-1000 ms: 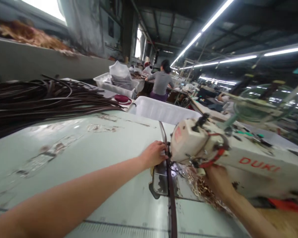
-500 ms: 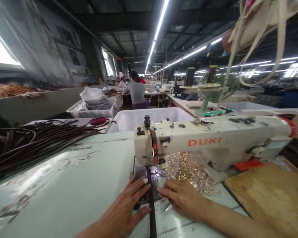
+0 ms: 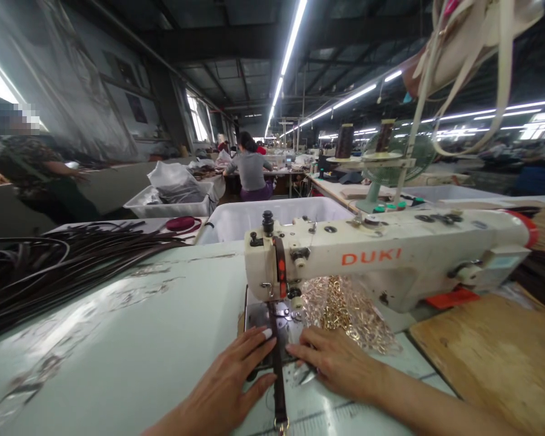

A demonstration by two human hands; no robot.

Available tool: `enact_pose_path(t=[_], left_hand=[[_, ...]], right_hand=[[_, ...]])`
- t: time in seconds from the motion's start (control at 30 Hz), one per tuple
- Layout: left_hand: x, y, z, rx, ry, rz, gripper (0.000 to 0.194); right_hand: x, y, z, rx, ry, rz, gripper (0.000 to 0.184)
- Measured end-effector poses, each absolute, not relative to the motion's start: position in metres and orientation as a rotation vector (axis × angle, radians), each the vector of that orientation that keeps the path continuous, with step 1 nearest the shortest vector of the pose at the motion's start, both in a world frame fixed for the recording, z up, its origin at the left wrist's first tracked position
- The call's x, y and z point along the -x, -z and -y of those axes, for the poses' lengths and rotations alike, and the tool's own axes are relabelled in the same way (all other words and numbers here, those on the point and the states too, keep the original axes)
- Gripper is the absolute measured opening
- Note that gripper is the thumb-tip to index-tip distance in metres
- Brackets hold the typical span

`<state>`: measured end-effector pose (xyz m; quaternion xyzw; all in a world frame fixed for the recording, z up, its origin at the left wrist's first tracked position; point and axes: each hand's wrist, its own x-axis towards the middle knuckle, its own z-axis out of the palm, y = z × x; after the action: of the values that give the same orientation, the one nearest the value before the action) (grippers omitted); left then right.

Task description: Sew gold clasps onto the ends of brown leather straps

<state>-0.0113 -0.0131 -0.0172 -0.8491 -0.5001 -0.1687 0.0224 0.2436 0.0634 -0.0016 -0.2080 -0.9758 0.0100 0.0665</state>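
Note:
A dark brown strap (image 3: 278,381) runs lengthwise under the head of the sewing machine (image 3: 372,254), its near end carrying a gold metal ring fitting (image 3: 281,424). My left hand (image 3: 229,375) lies with fingers stretched out on the left of the strap, fingertips touching its edge at the needle plate (image 3: 257,315). On the other side, my right hand (image 3: 338,363) is curled, its index fingertip close to the strap's right edge. Silver pointed blades, like small thread snips (image 3: 307,376), stick out from under its fingers. The machine head hides the far part of the strap.
Gold metal fittings in clear plastic (image 3: 345,315) lie behind my right hand. A bundle of dark straps (image 3: 72,260) covers the table's left side, and a wooden board (image 3: 485,357) lies right. A white bin (image 3: 272,209) stands beyond the machine; a person (image 3: 36,157) stands at far left.
The strap has slid forward under the machine, bringing its near end with the gold ring into view. Both hands stay nearly in place. A person has come into view at left.

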Motion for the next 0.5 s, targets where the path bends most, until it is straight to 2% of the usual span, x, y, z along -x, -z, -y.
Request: enact_pose_path(t=[0.33, 0.5], left_hand=[[0.012, 0.021, 0.015, 2.706, 0.543, 1.542, 0.043], [0.012, 0.014, -0.001, 2.651, 0.716, 1.748, 0.029]], right_hand=[[-0.244, -0.002, -0.06, 0.631, -0.065, 2.926, 0.044], [-0.244, -0.001, -0.061, 0.641, -0.068, 2.913, 0.047]])
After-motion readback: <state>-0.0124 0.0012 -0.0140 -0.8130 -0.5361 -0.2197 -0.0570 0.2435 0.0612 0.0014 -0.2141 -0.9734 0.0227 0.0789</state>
